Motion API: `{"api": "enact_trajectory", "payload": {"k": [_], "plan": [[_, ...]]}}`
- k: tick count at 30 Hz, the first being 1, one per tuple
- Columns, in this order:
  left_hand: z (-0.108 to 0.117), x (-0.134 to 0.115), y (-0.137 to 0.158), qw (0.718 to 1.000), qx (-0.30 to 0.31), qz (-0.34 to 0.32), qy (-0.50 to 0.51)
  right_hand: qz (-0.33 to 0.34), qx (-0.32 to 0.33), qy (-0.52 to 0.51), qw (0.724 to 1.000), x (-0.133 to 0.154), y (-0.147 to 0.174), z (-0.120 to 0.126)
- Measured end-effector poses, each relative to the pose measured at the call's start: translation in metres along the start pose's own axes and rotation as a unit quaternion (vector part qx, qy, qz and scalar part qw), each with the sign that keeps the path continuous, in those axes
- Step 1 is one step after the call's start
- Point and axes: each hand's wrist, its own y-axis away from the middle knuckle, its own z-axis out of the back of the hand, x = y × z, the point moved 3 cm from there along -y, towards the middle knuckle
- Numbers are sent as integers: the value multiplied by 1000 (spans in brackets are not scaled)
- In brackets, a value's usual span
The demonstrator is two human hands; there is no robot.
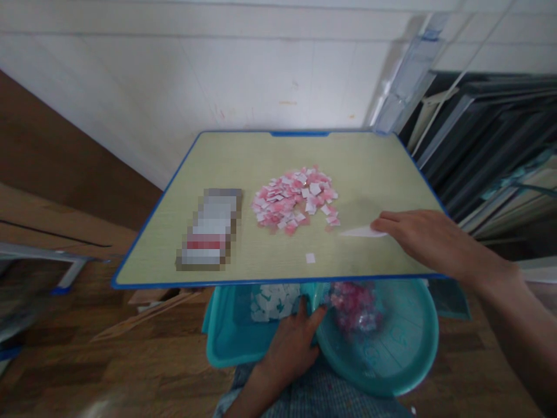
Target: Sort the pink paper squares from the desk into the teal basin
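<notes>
My right hand is closed over the right part of the board, gripping a thin white pointed strip whose kind I cannot make out. The strip's tip points left, toward a heap of small pink-and-white pieces. One white paper square lies alone near the board's front edge. Below that edge, my left hand has its fingers stretched apart where a teal rectangular basin meets a teal round basin. White pieces lie in the rectangular basin. Nothing shows in this hand.
A pixelated phone-like object lies on the board's left side. Clear plastic with pink bits sits in the round basin. Behind the board is a white wall; dark flat panels stand at the right.
</notes>
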Motion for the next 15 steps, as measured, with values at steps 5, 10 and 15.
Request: {"api": "enact_trajectory", "payload": {"k": [5,10,15], "plan": [[-2,1,1,1000,-5,0,-1,-20,34,46,998,8,-24,-7],[-5,2,1,1000,-11,-1,-6,6,19,-3,1000,18,-23,-2],[-5,3,0,1000,0,-1,-1,26,-7,-105,994,13,-1,5]]}}
